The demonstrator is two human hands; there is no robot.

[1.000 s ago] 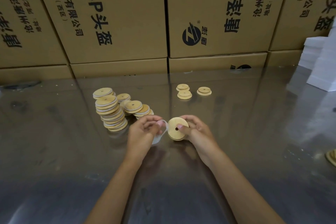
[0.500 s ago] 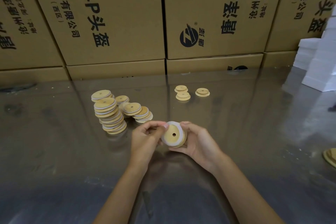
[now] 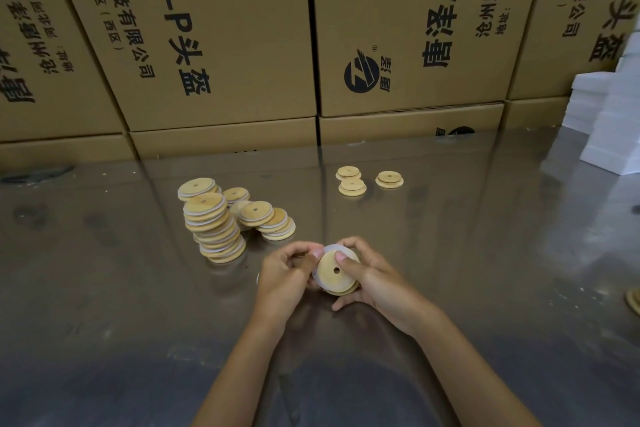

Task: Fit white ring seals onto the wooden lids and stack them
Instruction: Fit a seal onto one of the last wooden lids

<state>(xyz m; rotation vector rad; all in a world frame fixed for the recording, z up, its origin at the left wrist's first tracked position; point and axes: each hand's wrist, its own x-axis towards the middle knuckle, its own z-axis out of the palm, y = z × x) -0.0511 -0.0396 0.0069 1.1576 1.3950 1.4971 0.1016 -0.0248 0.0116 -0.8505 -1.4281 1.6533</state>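
You have one view, worn on your head, looking forward and down along your forearms across the glossy table (image 3: pixel 485 270) to the wall of cardboard boxes (image 3: pixel 225 45) at its far edge. Your hands sit near, low and central; the wide lens bows the edges.

We have the lid (image 3: pixel 335 272) between our left hand (image 3: pixel 285 274) and right hand (image 3: pixel 372 279), over the table (image 3: pixel 485 253). The leaning stack (image 3: pixel 213 225) stands behind and left, three loose lids (image 3: pixel 367 179) farther back, boxes (image 3: pixel 221 35) behind all.
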